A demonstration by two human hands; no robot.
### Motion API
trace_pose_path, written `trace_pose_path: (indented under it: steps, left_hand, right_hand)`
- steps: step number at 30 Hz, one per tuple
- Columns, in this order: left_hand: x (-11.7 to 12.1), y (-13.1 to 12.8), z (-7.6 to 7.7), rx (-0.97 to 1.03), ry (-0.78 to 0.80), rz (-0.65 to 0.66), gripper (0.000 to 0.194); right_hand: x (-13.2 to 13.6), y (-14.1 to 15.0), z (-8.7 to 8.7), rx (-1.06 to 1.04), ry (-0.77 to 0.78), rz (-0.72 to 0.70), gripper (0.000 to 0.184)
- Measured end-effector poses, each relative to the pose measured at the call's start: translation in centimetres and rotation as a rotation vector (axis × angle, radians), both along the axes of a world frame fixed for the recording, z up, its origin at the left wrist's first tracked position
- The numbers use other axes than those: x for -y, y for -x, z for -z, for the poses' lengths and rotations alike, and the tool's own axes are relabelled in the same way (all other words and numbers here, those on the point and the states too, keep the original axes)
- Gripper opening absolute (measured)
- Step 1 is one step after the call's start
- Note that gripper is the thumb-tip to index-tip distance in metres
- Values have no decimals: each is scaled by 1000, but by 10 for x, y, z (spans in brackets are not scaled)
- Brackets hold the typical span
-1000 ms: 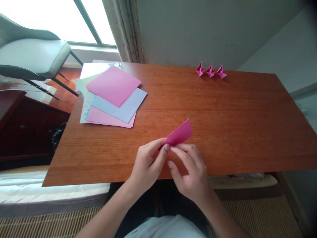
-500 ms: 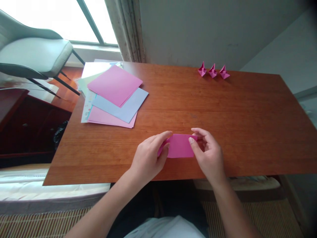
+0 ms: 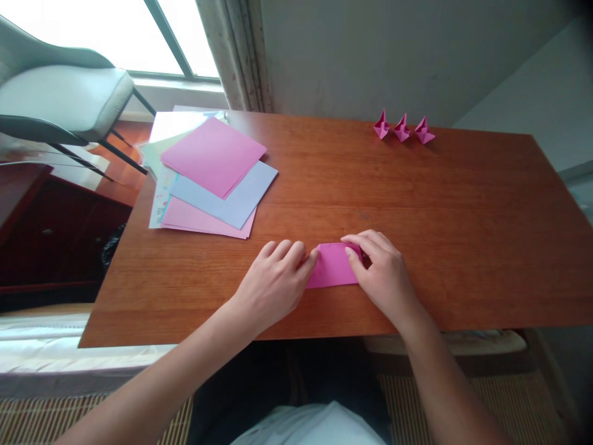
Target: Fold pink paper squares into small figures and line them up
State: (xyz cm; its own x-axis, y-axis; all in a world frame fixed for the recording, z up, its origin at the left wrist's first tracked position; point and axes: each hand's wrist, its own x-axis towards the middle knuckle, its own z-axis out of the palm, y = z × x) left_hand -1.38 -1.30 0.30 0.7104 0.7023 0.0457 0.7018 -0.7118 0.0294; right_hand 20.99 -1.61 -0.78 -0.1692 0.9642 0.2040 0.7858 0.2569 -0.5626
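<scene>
Your left hand (image 3: pixel 277 281) hides the left end of the paper (image 3: pixel 332 266), most fingertips tucked out of sight, so can't tell how firmly the curled fingers grip; your right hand (image 3: pixel 382 269) covers the right end, thumb and index slightly apart at the far right corner, other fingertips hidden, pinch or press unclear. Paper is a plain bright pink oblong, long side running left to right, layers hard to make out, between your hands on the worktop (image 3: pixel 463 247) near its front edge. Three pink figures (image 3: pixel 401 128) at the back, folds too small to read.
</scene>
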Motion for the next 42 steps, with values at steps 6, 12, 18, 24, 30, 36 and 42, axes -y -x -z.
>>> trace_pose_path:
  steps: [6, 12, 18, 24, 30, 36, 42]
  left_hand:
    - [-3, 0, -1, -28, -21, 33, 38]
    - [-3, 0, -2, -32, -25, 12, 37]
    - [-1, -1, 1, -54, -51, 22, 41]
    - [3, -5, 2, -117, -35, 10, 47]
    - [3, -6, 1, -127, -39, 10, 47]
    - [3, -7, 1, -122, -55, 6, 46]
    - [4, -6, 0, -120, -51, 0, 46]
  right_hand:
    - [0, 1, 2, 27, -55, 4, 19]
    - [5, 3, 3, 61, -158, -3, 22]
    - [12, 5, 5, 29, -245, -46, 22]
    - [17, 5, 8, -11, -296, -93, 18]
    - [22, 3, 10, -27, -298, -154, 24]
    - [32, -2, 16, 33, -298, -252, 35]
    - [35, -6, 13, 91, -315, -340, 32]
